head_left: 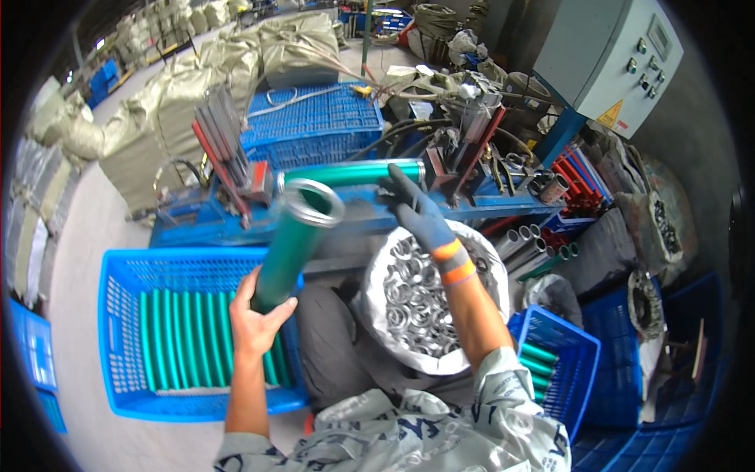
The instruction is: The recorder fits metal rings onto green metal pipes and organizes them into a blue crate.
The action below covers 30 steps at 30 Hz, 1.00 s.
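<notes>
- Just above the right edge of the left crate (110,322), a smooth green tube (285,256) slants upward, a little blurred; its open upper mouth is rimmed by a shiny, rounded metal collar (334,211).
- The bare left hand (258,315) grips this tube around its lower end, thumb along the right side; most of the tube rises beyond the fingers.
- The right hand (413,208) wears a dark knitted-looking glove with orange bands at the wrist. Its fingers overlap the right part of a second green tube (338,175); whether they close on it, I cannot tell.
- That second tube is a glossy cylinder, lying crosswise between two metal fixtures over the blue-painted bench (185,232), beyond the left hand's tube.
- Below the right hand stands a white woven sack (376,295), round-mouthed, heaped with silvery metal rings (413,303).
- The left crate is blue plastic with perforated walls; straight green tubes (189,338) lie in it side by side, beneath and beside the left hand.
- Right of the sack, another blue lattice crate (580,358) holds more green cylinders (537,370), partly hidden by the right sleeve (507,385).
</notes>
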Each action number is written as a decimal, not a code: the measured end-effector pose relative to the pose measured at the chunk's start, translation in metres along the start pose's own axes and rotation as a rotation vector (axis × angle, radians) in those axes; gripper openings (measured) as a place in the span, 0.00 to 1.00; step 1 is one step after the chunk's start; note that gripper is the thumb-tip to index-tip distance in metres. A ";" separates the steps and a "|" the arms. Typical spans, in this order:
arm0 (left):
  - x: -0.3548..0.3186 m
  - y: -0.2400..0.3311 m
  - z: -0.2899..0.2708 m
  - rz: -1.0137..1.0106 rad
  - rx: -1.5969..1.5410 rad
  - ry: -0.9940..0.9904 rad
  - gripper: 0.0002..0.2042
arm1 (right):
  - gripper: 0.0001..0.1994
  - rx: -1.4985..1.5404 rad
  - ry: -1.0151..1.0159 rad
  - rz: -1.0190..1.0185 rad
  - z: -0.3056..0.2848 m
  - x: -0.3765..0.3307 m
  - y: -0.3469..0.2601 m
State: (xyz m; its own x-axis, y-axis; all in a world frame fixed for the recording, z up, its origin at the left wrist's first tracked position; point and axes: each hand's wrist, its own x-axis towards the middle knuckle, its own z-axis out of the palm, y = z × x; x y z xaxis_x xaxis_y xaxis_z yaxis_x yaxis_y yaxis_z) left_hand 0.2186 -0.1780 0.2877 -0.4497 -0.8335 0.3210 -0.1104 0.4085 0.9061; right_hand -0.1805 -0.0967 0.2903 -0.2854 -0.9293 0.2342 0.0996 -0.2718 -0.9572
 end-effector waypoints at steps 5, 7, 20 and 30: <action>0.011 -0.006 -0.008 -0.159 -0.581 0.210 0.25 | 0.50 -0.993 0.168 -0.001 -0.038 0.077 0.057; 0.009 -0.017 -0.013 -0.201 -0.662 0.223 0.25 | 0.44 -1.451 0.168 -0.072 -0.033 0.104 0.083; 0.037 -0.061 0.034 -0.445 -1.143 0.191 0.28 | 0.38 -1.309 0.210 -0.236 -0.067 0.064 0.050; 0.168 -0.093 0.272 -0.579 -1.090 -0.019 0.30 | 0.34 -0.278 1.010 -0.129 -0.119 -0.270 -0.012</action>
State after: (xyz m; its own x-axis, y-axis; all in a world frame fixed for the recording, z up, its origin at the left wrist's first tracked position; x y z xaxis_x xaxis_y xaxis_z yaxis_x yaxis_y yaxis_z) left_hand -0.0883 -0.2545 0.1825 -0.5946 -0.7788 -0.1998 0.4944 -0.5501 0.6730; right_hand -0.2179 0.1869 0.2183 -0.9522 -0.2227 0.2093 -0.1740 -0.1681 -0.9703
